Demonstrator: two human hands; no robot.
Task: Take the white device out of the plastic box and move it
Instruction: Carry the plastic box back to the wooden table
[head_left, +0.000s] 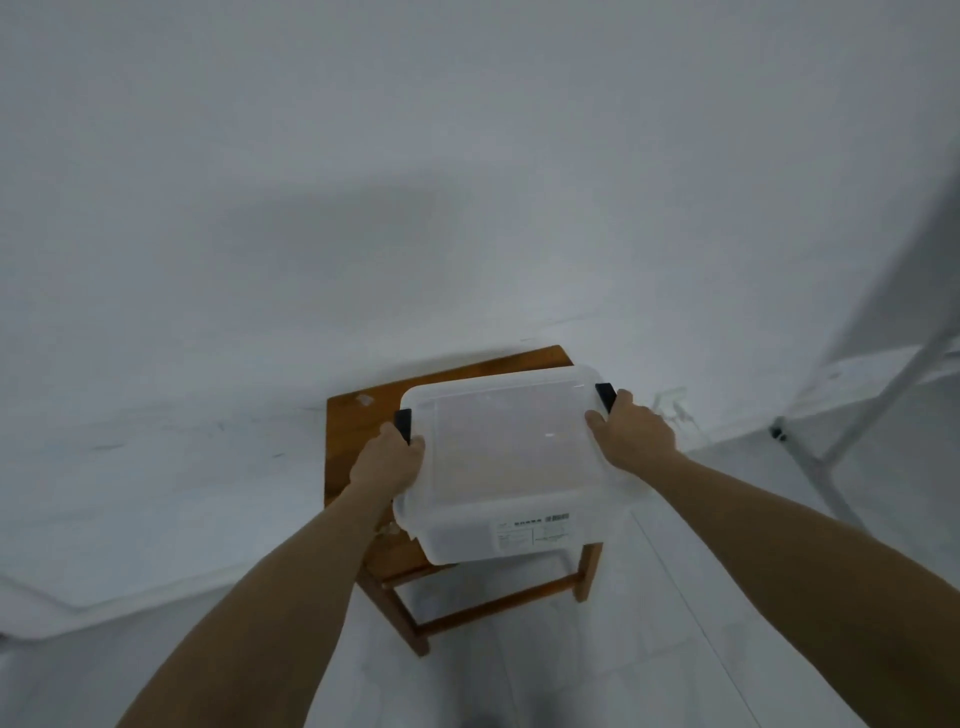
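Two bare forearms reach forward. The left hand (387, 457) and right hand (631, 434) each grip a side of the lidded plastic box (511, 457) by its black latches (605, 396), over a wooden stool (358, 415). Any white device inside is not discernible.

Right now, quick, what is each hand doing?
Left hand: closed on the plastic box at its left black latch.
Right hand: closed on the box at its right black latch.
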